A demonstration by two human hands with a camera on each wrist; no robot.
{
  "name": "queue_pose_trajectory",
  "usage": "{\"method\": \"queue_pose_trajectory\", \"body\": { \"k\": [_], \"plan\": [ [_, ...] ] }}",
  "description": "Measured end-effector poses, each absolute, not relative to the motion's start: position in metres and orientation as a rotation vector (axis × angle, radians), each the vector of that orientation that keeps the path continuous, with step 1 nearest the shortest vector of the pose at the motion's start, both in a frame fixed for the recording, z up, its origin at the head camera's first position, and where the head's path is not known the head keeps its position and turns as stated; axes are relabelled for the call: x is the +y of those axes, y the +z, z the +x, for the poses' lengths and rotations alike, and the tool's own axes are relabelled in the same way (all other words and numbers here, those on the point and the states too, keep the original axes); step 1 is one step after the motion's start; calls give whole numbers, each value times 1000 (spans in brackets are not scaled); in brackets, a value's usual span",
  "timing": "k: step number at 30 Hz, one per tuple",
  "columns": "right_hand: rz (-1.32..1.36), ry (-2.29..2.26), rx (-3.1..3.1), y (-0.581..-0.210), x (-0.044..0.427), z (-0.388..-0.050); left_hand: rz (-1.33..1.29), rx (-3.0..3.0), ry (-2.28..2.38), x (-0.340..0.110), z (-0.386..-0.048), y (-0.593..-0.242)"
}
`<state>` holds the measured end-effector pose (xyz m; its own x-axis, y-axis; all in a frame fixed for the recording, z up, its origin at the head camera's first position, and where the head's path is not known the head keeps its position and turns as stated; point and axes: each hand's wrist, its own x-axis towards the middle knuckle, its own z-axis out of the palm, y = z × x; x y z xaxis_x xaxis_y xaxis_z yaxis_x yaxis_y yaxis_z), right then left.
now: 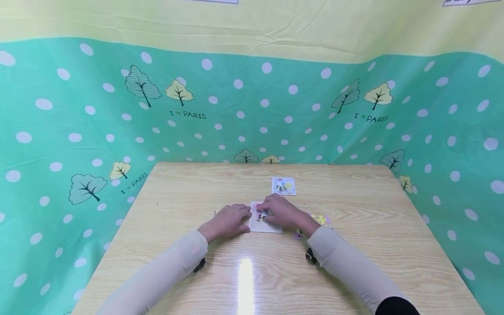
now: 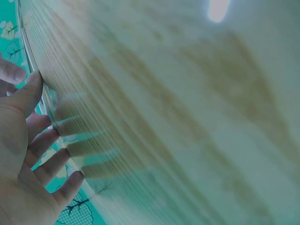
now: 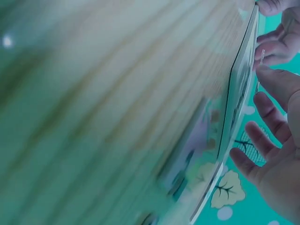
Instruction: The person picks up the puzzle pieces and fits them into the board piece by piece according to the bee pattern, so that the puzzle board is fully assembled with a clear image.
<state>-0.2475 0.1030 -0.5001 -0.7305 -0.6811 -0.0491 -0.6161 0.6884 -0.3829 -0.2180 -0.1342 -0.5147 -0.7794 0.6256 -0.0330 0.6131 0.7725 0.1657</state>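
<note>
1. The left hand (image 1: 229,221) rests spread fingers against the white tray's (image 1: 265,226) left edge, seemingly steadying it.
2. The right hand (image 1: 281,211) narrowly pinches a puzzle piece (image 1: 261,216) over the tray.
3. Loose pieces (image 1: 320,219) lie near, within reach.

One table (image 1: 197,183), one card (image 1: 283,186), one board (image 1: 264,227), several puzzle pieces (image 1: 320,218)

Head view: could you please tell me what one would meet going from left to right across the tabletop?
Left hand, white puzzle board, square picture card farther back, loose puzzle pieces.
</note>
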Motion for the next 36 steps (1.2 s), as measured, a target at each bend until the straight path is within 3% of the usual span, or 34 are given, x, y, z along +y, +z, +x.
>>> {"method": "queue_pose_trajectory", "body": {
  "k": [36],
  "plan": [
    [-1069,-327,2774,-505,82,-249,1094,2905,229,-136,-218,-515]
  ]
}}
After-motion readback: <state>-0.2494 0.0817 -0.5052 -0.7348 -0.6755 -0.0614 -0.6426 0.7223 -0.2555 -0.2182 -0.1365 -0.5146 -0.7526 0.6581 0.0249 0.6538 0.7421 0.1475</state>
